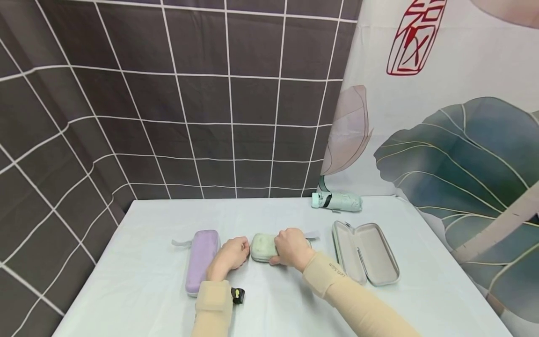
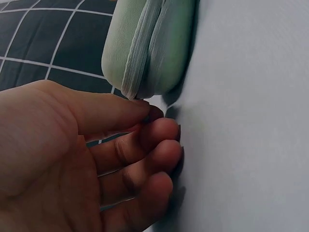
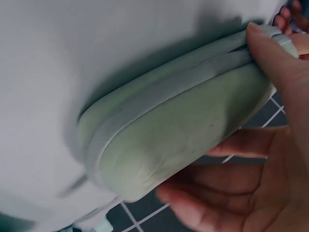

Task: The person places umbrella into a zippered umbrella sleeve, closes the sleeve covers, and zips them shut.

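Note:
A pale green zippered case [image 1: 264,246] lies on the white table, its grey zipper band [image 3: 159,99] running around the side. My right hand [image 1: 291,248] holds it from above, thumb against the near side and fingers over the far side. At the case's left end, my left hand [image 1: 232,255] pinches the zipper pull [image 2: 140,100] between thumb and index finger. The fingertips hide most of the pull. The other left fingers are curled loosely beside the tabletop. The zipper looks closed along the stretch in the left wrist view.
A purple case [image 1: 202,262] with a strap lies just left of my left hand. To the right, a grey-lined case [image 1: 376,255] lies unfolded. A mint folded umbrella [image 1: 342,201] rests at the table's back edge, before the hanging cloths [image 1: 202,98].

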`<state>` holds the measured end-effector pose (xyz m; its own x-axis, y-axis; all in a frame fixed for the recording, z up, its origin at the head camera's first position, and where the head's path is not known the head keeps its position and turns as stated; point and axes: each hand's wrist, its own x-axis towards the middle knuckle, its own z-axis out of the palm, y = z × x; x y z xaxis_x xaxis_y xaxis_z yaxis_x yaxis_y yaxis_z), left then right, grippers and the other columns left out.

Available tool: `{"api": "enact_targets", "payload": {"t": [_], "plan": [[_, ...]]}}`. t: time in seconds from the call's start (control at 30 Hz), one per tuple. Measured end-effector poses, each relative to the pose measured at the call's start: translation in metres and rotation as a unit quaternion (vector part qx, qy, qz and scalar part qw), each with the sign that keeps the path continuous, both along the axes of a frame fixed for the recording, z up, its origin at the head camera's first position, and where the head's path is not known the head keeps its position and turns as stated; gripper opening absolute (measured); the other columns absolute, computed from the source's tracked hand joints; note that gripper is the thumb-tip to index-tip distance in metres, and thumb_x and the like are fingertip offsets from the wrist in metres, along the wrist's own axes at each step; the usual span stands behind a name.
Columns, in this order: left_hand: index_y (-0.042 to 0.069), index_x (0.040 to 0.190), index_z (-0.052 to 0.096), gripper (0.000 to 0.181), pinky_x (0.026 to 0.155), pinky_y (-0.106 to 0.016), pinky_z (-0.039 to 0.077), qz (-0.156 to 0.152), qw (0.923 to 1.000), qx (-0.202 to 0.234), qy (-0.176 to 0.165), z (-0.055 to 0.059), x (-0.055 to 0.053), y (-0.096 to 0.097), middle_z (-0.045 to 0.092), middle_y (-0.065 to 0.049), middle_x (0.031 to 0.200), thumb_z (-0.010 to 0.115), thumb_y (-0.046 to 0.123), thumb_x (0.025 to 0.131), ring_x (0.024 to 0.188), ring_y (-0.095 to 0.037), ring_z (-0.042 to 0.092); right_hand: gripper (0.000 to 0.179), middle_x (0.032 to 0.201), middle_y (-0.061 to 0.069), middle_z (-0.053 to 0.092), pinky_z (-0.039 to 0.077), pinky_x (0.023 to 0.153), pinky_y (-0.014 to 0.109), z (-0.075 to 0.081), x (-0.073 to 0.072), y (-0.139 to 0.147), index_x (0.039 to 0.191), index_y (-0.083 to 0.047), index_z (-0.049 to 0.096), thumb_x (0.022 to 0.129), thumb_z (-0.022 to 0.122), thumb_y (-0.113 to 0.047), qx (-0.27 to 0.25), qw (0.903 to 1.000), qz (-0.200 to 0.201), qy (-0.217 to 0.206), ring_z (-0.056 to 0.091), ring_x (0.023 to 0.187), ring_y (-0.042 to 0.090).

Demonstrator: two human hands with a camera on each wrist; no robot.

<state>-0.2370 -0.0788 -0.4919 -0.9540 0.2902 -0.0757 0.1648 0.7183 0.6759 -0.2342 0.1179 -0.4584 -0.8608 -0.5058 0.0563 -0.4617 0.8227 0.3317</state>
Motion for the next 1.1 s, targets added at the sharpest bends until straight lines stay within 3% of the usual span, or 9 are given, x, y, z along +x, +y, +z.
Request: {"api": "enact_targets", "payload": {"t": [0.43,0.67,0.83,0.93,1.1], "plan": [[0.015,0.078,0.056,0.018,0.049,-0.032,0.035,0.025,0.9984,-0.042,0.03,0.004,0.001,0.005,0.05,0.001,0.06,0.054,0.012,0.095,0.052,-0.017,0.045,0.068,0.051,0.004,0.051,0.041,0.034,0.03,-0.004,0.017,-0.024,0.06,-0.008,0.063,0.073,0.065,-0.075,0.03,0.9928,-0.111,0.033,0.045,0.038,0.015],[0.015,0.077,0.053,0.02,0.047,-0.031,0.034,0.033,0.998,-0.048,0.024,0.004,0.002,0.01,0.046,0.0,0.06,0.053,0.013,0.097,0.051,-0.016,0.043,0.055,0.054,0.006,0.054,0.04,0.032,0.034,-0.007,0.021,-0.033,0.061,-0.009,0.061,0.074,0.07,-0.062,-0.023,0.9884,-0.148,0.024,0.049,0.04,0.019],[0.014,0.078,0.054,0.018,0.048,-0.032,0.035,0.036,0.998,-0.043,0.028,0.003,0.001,0.012,0.048,-0.001,0.061,0.053,0.013,0.096,0.053,-0.017,0.045,0.059,0.056,0.004,0.053,0.043,0.04,0.034,-0.007,0.019,-0.028,0.062,-0.01,0.06,0.072,0.069,-0.067,-0.051,0.984,-0.171,0.0,0.051,0.047,0.017],[0.013,0.079,0.056,0.016,0.048,-0.032,0.036,0.042,0.9982,-0.031,0.029,0.001,-0.001,0.011,0.05,-0.001,0.062,0.053,0.012,0.095,0.053,-0.017,0.046,0.065,0.065,0.006,0.056,0.047,0.048,0.036,-0.008,0.019,-0.02,0.075,-0.006,0.064,0.071,0.068,-0.071,-0.084,0.9783,-0.187,-0.033,0.055,0.056,0.02],[0.011,0.082,0.058,0.015,0.044,-0.029,0.038,0.052,0.9986,0.0,0.011,-0.001,-0.001,0.011,0.05,-0.001,0.057,0.052,0.011,0.095,0.045,-0.014,0.048,0.078,0.101,0.018,0.057,0.048,0.071,0.051,-0.006,0.029,0.001,0.12,-0.001,0.058,0.069,0.081,-0.055,-0.196,0.9565,-0.18,-0.119,0.056,0.09,0.035]]}}
